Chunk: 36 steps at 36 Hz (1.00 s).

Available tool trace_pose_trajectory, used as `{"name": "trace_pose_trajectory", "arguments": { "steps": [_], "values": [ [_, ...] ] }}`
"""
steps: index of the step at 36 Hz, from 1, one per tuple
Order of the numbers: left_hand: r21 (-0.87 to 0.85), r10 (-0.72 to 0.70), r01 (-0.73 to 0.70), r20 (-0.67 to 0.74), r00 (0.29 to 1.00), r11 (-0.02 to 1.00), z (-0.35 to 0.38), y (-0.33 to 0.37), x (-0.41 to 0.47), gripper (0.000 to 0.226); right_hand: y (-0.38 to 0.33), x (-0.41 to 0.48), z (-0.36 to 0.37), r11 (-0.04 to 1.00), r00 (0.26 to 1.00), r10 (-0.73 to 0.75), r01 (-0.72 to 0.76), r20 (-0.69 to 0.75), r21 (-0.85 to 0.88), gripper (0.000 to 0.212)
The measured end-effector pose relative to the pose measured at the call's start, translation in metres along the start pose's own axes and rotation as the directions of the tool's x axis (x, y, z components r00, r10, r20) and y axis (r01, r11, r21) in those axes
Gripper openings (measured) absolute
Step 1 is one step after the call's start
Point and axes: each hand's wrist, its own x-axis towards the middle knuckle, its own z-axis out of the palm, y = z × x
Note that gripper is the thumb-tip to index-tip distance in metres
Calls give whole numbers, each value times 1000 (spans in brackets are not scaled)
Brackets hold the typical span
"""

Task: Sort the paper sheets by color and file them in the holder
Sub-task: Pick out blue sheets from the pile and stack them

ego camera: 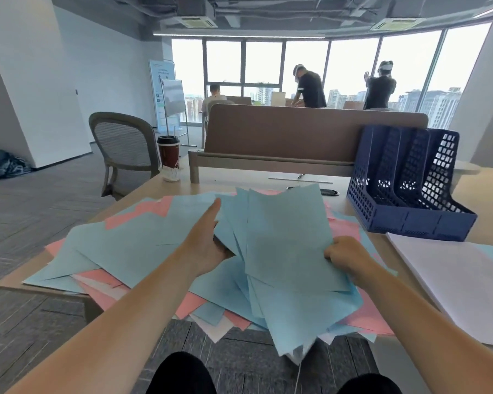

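- the right hand [343, 253] is pinching the right edge of a fanned bunch of blue sheets [285, 237], fingers curled over the margin, holding it above the mixed pile.
- the left hand [207, 240] is bracing the bunch's left edge with the thumb straight up; its fingers are hiding behind the paper, so i cannot tell whether they are gripping.
- the bunch is looking light, thin and floppy, with its lower corners drooping. loose sheets are likely slipping on one another, so squaring the edges and holding both long sides is seeming safest.
- pink sheets [143, 211] are lying mixed with more blue ones across the worktop [182, 186].
- the holder [410, 189] is standing at the far right, well apart from the bunch, its slots looking unfilled.
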Motion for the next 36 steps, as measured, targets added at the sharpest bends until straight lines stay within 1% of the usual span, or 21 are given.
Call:
{"name": "trace_pose_trajectory", "arguments": {
  "steps": [1,3,4,6,8,11,13,15,17,19,22,24,26,29,32,36],
  "values": [
    [-23,23,-22,30,999,999,1,-1,1,69,0,0,2,1000,1000,3,-3,4,12,19],
    [-29,57,-56,46,997,998,3,-2,3,74,1,3,6,999,1000,7,-7,5,48,12],
    [19,69,-70,59,996,997,3,-4,4,72,2,5,7,998,1000,10,-11,6,67,14],
    [183,68,-84,93,993,980,6,-8,4,56,3,7,10,995,999,19,-22,28,99,18],
    [284,44,-73,108,993,956,7,-13,4,42,3,7,12,992,999,13,-19,53,128,20],
    [287,30,-51,77,997,957,7,-18,5,38,4,8,13,983,995,-11,-7,95,183,25],
    [256,43,-54,48,998,965,6,-20,8,36,6,9,15,984,991,-35,11,132,179,31],
    [234,73,-68,-13,997,970,5,-19,10,33,7,9,17,985,986,-58,31,159,168,34],
    [272,102,-73,-92,991,960,5,-18,10,30,7,11,18,986,984,-88,63,158,154,34],
    [313,121,-73,-139,983,947,4,-16,12,30,6,10,18,987,982,-115,96,151,127,33],
    [355,133,-61,-182,974,933,-1,-9,14,32,4,8,16,989,981,-136,125,142,85,34],
    [355,132,-59,-187,973,933,-2,-2,14,35,2,7,14,989,983,-127,116,132,92,30],
    [389,149,-71,-175,973,918,0,6,10,35,0,6,12,984,986,-128,113,107,140,23],
    [442,181,-103,-138,974,891,7,18,1,36,-4,6,8,956,988,-138,114,72,271,19],
    [478,210,-138,-100,972,867,16,28,-8,38,-8,4,3,871,979,-175,104,106,479,22],
    [493,267,-188,-93,959,849,25,43,-20,29,-22,-8,-6,759,965,-228,94,129,644,20]
  ]
}}
